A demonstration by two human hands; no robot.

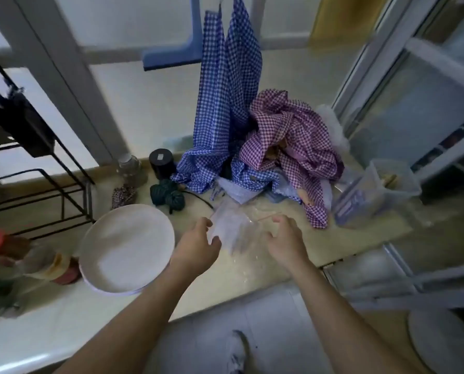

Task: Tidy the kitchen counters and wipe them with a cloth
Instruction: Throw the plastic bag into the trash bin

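Counter (333, 247): pale, glossy stone with small white flecks. Landmark: stack of round, matte white plates (128, 247). Just right of the plates is a clear plastic bag (230, 228), thin and crinkled, with a pink strip along its far edge, between both hands. Left hand (195, 247) pinches the bag's left edge, thumb on the film. Right hand (284, 238): fingers curled at the bag's right edge; blur, so contact cannot be told. Beyond and right of the plates, a blue gingham cloth (217, 117) hangs and a purple gingham cloth (293, 136) lies crumpled.
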